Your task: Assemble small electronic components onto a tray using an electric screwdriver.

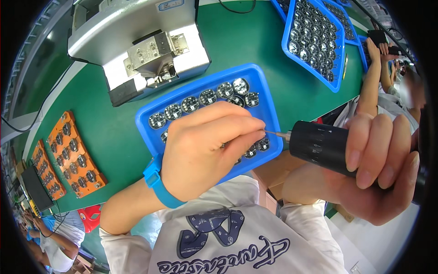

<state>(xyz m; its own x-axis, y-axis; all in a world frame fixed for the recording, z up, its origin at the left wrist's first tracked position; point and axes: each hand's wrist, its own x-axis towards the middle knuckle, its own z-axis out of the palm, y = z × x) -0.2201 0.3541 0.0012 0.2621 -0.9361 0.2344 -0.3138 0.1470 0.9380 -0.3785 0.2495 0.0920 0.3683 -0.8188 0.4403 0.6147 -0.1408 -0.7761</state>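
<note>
My right hand (378,169) is wrapped round a black electric screwdriver (319,144), whose thin metal bit (277,134) points left. The fingertips of my left hand (210,141) are pinched together at the tip of that bit; whatever small thing they may hold is hidden. A blue strap circles the left wrist. Beneath the left hand lies a blue tray (143,116) with several round, clear-and-dark parts (190,104) in rows. The hand covers the middle of the tray.
A silver metal machine (155,55) stands behind the tray on the green table. Orange fixture boards (75,155) with round parts lie at left. More filled blue trays (315,41) sit at far right. Other people's arms (370,82) reach in at the right and lower left.
</note>
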